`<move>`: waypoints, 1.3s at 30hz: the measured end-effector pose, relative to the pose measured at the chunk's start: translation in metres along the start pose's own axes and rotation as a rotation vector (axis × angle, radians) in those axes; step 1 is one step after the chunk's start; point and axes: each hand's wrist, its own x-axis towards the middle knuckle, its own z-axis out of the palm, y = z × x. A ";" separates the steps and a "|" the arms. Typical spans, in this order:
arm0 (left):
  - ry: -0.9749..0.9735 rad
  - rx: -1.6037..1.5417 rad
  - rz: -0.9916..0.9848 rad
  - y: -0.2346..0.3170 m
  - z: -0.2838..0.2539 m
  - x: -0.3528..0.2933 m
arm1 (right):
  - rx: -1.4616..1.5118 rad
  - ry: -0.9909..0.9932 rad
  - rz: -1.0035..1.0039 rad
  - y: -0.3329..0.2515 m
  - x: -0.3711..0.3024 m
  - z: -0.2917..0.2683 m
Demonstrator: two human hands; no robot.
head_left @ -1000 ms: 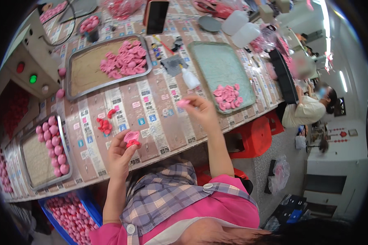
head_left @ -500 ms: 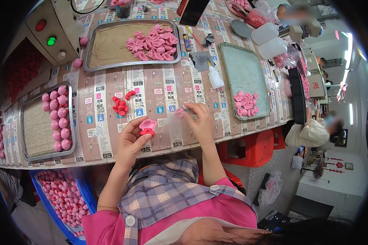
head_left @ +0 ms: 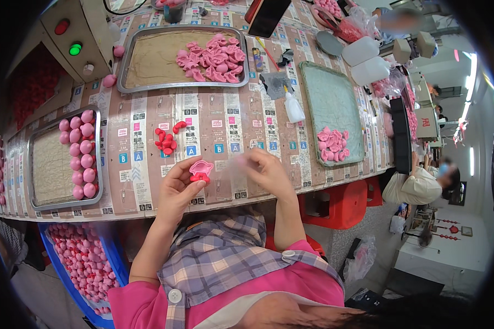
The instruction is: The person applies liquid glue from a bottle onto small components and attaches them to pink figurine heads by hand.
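In front of me, my left hand (head_left: 175, 186) pinches a small toy part made of a hollow pink shell (head_left: 202, 168) and a red base (head_left: 200, 178). The shell's open inside faces up. To its right, my right hand (head_left: 268, 174) hovers above the table's near side with its fingers drawn together. A smeared pink piece (head_left: 240, 160) shows at those fingertips; its shape is lost in motion blur. Just beyond my left hand lies a small heap of red parts (head_left: 165, 142) on the table.
A metal tray (head_left: 127, 66) at the back carries pink shells. Another tray (head_left: 44, 175) at left holds rounded pink pieces. On the right stands a greenish tray (head_left: 335, 104) with pink shells, beside a white squeeze bottle (head_left: 294, 108). Below left is a blue crate (head_left: 66, 279) of pink pieces.
My right hand has shifted slightly nearer to me, and the pink piece at its fingertips has become more blurred. My left hand keeps its hold on the pink and red part.
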 end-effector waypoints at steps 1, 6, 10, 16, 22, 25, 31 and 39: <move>0.000 0.007 0.002 0.000 0.000 0.001 | 0.000 -0.001 0.001 -0.001 0.001 0.000; -0.021 0.038 -0.003 -0.002 0.001 0.000 | -0.194 -0.111 0.055 -0.008 0.006 0.003; 0.005 0.020 -0.002 -0.001 0.001 0.000 | -0.273 0.000 0.025 -0.008 0.004 -0.001; -0.007 0.028 0.003 -0.004 -0.002 0.000 | -0.236 0.144 0.030 0.005 0.001 0.017; -0.070 0.023 0.020 -0.003 -0.003 -0.001 | -0.447 0.244 -0.180 0.007 0.001 0.025; -0.085 0.030 0.008 -0.004 -0.003 0.000 | -0.241 0.210 -0.112 -0.014 -0.001 0.015; -0.140 0.050 -0.012 -0.008 -0.003 0.000 | 0.091 0.038 -0.298 -0.050 -0.001 0.007; -0.173 0.117 -0.055 -0.007 -0.001 -0.001 | 0.004 -0.048 -0.292 -0.050 0.002 0.012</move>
